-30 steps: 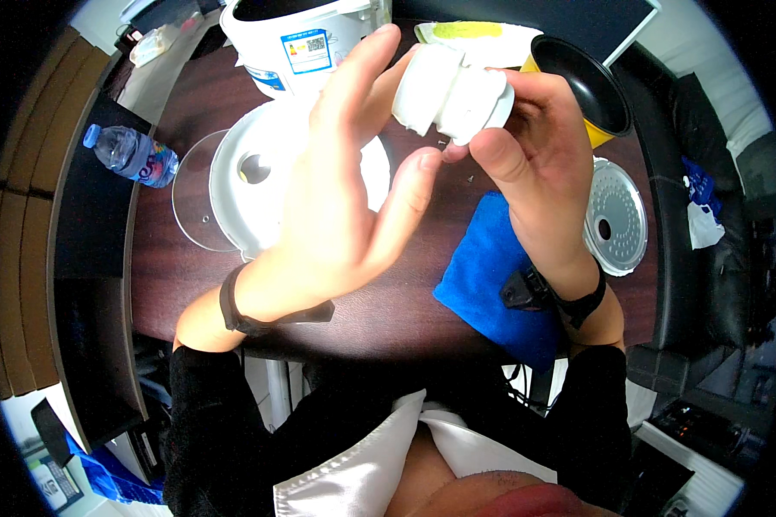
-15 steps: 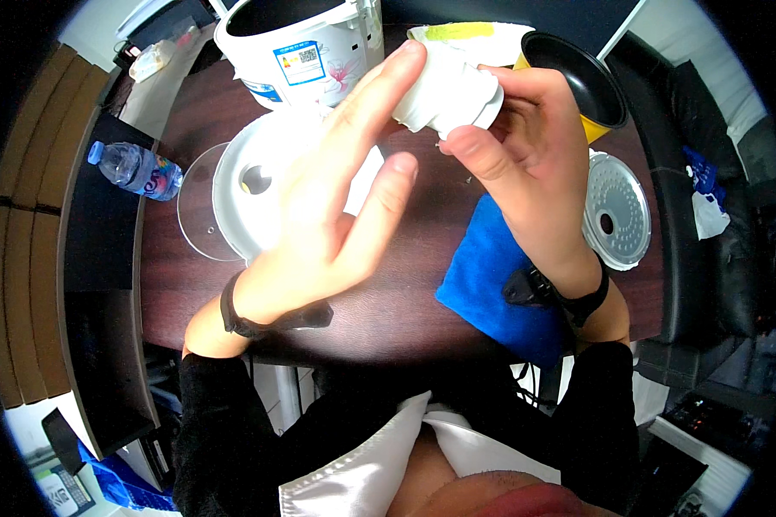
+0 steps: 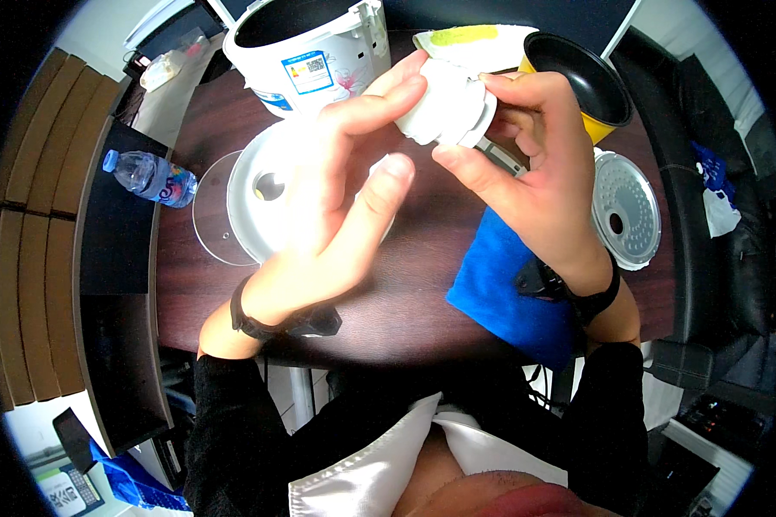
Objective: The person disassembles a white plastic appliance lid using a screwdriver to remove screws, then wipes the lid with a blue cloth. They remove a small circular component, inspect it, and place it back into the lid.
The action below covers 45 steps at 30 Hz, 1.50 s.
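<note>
A small white plastic cap with a stepped round rim, like a rice cooker's steam vent cap (image 3: 444, 103), is held up over the table. My right hand (image 3: 535, 155) pinches its right side between thumb and forefinger, the other fingers curled behind. Against its left edge rest the bent fingertips of my left hand (image 3: 336, 189), whose thumb stands apart. Under my right thumb shows part of a grey-white piece (image 3: 504, 158) that I cannot make out. A white round lid (image 3: 250, 207) with a hole lies partly hidden beyond my left hand.
At the back stands a white rice cooker body (image 3: 353, 56). A black-lined yellow pot (image 3: 597, 131), perforated metal disc (image 3: 642, 211) and blue cloth (image 3: 491, 276) are to the right. On the left are a clear round plate (image 3: 207, 211) and a water bottle (image 3: 151, 177).
The white cap has tilted between my hands, and my left fingers have bent more. The grey-white piece has come into sight below my right thumb. The whole view has shifted slightly.
</note>
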Motion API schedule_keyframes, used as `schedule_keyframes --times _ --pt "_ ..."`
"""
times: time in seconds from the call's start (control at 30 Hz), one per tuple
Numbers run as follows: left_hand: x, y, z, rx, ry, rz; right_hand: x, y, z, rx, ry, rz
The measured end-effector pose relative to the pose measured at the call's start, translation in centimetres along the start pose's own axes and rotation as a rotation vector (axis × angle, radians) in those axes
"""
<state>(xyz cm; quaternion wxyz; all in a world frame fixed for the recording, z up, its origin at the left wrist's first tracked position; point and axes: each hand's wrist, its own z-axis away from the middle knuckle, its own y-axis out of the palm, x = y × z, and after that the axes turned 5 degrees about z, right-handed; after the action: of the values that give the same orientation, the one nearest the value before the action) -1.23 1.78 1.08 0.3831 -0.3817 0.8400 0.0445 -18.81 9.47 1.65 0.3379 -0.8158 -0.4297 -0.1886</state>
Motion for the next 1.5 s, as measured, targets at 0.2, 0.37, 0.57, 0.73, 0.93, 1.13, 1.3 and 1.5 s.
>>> schedule_keyframes --times 0.2,0.37,0.57,0.73,0.93,1.13,1.3,1.5 --pt "-0.3 0.9 0.5 -0.01 -0.076 0.069 -0.1 0.2 0.0 -0.016 0.018 -0.038" --pt "-0.3 1.3 0.5 -0.009 -0.081 0.155 -0.4 0.3 0.0 -0.021 -0.001 -0.012" --pt "-0.1 1.3 0.1 -0.036 -0.051 0.023 0.0 0.2 -0.2 -0.041 0.044 -0.113" --pt "-1.1 -0.2 -1.0 -0.069 -0.031 -0.191 0.2 0.1 -1.0 -0.028 0.193 -0.462" --pt "-1.6 -0.5 -1.0 -0.146 -0.052 -0.19 -0.2 -0.2 -0.8 0.224 0.272 -0.563" --pt "-2.2 -1.7 -0.8 0.061 -0.049 -0.377 0.2 0.6 -0.5 0.194 0.386 -0.762" --pt "-2.3 -2.0 -1.4 0.065 0.054 -0.331 0.7 0.6 -0.8 0.236 0.407 -0.839" --pt "-2.6 -2.2 -1.4 0.113 -0.035 -0.305 0.3 0.6 -0.7 0.252 0.347 -0.686"
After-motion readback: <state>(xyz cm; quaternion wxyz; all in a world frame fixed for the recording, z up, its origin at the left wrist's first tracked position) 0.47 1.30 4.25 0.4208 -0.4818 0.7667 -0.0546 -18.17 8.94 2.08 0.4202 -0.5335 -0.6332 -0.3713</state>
